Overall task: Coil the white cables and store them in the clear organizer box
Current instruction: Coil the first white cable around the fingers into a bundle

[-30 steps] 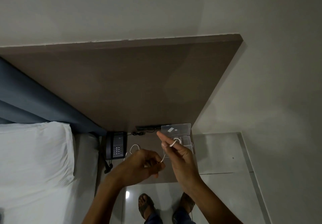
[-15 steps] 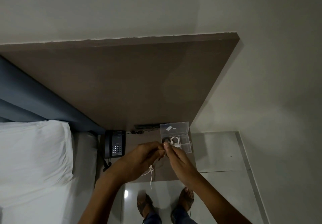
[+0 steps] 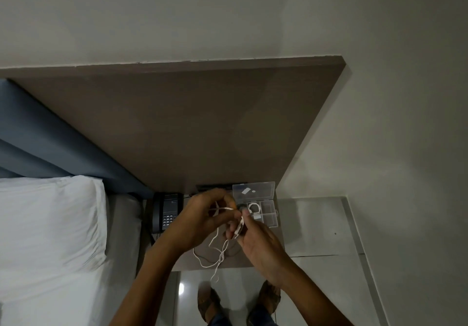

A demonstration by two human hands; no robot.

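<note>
A thin white cable (image 3: pixel 215 256) runs between both hands and dangles in loose tangled loops over the front edge of the brown bedside table (image 3: pixel 243 259). My left hand (image 3: pixel 202 220) pinches one stretch of it, fingers closed. My right hand (image 3: pixel 255 242) grips the cable's other end, which looks like a white plug. Behind the hands stands the clear organizer box (image 3: pixel 271 218), its lid (image 3: pixel 253 191) raised against the headboard. A coiled white cable (image 3: pixel 254 209) lies in one of its compartments.
A dark desk phone (image 3: pixel 167 211) sits at the table's left end, by the bed with a white pillow (image 3: pixel 50 227). A brown headboard panel (image 3: pixel 177 128) rises behind. Glossy floor tiles (image 3: pixel 316 227) lie to the right; my sandalled feet (image 3: pixel 210 303) stand below.
My hands came together over the table in front of the box. The cable, first stretched up around my right fingers, now hangs below the hands in loose loops.
</note>
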